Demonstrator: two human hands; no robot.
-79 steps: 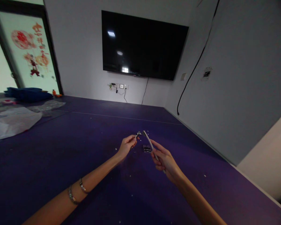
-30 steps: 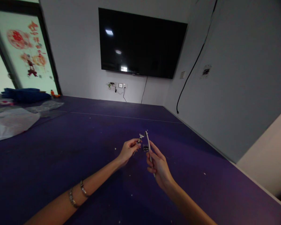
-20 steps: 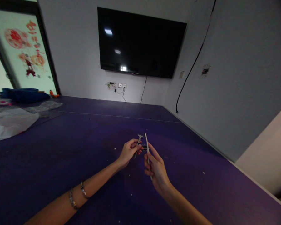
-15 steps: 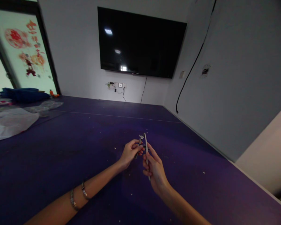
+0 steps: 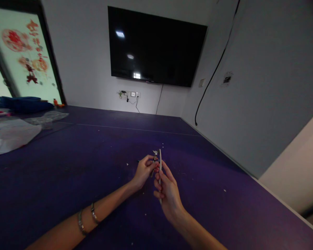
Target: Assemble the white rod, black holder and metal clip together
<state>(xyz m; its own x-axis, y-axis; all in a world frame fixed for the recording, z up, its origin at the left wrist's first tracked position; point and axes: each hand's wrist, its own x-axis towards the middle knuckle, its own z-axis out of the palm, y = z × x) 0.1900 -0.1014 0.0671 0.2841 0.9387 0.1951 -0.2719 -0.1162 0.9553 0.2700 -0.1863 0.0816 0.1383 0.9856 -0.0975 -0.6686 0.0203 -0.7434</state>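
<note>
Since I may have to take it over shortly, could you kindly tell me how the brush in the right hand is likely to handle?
The brush is probably fairly stiff: its slim length stands nearly upright above the right hand with no visible sag. It looks light, being so thin and held between thumb and fingers.

On the grey wall (image 5: 78,52) hangs a large black screen (image 5: 156,48) — it shows some bright reflections (image 5: 120,34). Below it are sockets (image 5: 133,94) with thin cables (image 5: 159,99). At left is a dark-framed glass door (image 5: 11,66) with red decorations (image 5: 13,36). The light is rather dim — a wide purple surface (image 5: 67,156) extends to the wall.
</note>
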